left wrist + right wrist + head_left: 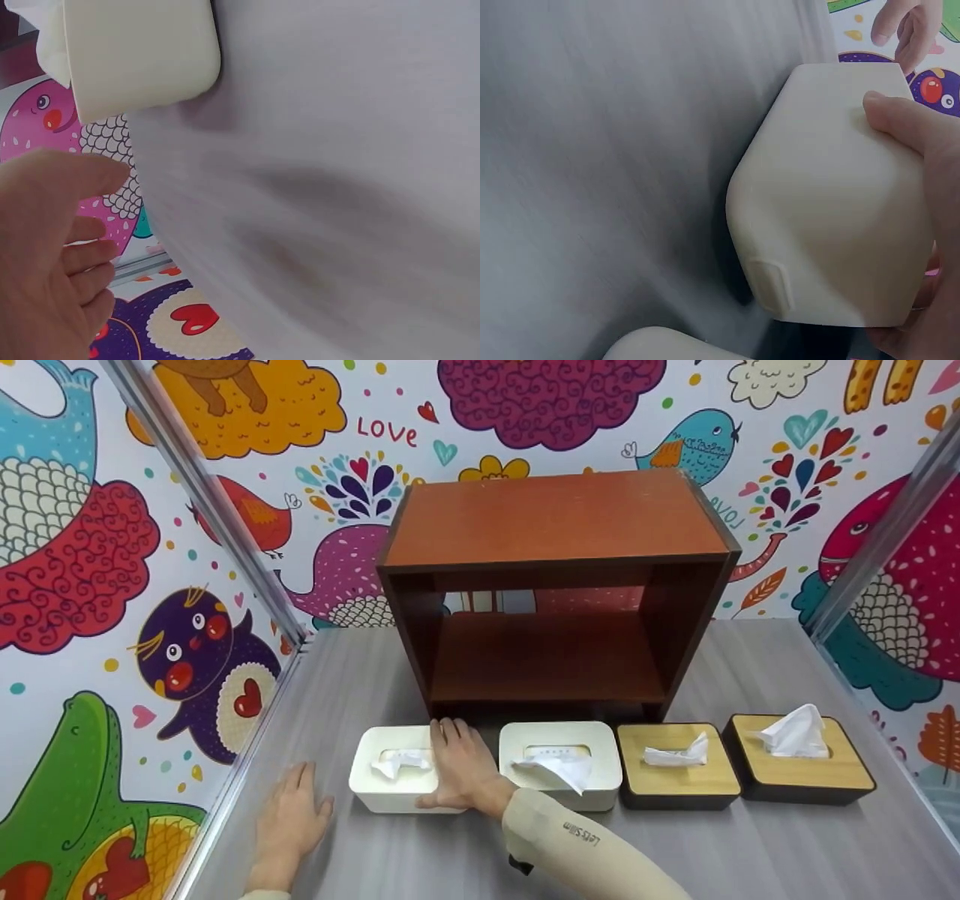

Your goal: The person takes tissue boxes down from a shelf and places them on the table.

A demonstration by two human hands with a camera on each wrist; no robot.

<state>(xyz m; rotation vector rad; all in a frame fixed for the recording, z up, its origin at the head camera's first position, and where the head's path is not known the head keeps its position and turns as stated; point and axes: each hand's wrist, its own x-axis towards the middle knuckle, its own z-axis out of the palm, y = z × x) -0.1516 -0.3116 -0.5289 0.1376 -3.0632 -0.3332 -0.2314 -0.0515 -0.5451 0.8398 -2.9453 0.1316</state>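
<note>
My right hand (pixel 466 769) lies across the right end of a white tissue box (pixel 394 802). Its thumb sits on the front wall of that box (pixel 825 187) and the fingers reach over to the far side, partly hidden in the right wrist view. A crumpled white tissue (pixel 401 763) pokes from the slot on top. To the left of this box my left hand (pixel 291 819) is apart from it, fingers extended and holding nothing. In the left wrist view the left hand (pixel 52 247) appears beside the corner of the white box (pixel 142 56).
Right of the gripped box stand a second white tissue box (pixel 600 799) and two dark boxes with wood-coloured tops, the nearer (pixel 675 784) and the farther (pixel 810 775). Behind the row rises a brown open shelf (pixel 555 521) on the grey table (pixel 337 675). Patterned panels enclose it.
</note>
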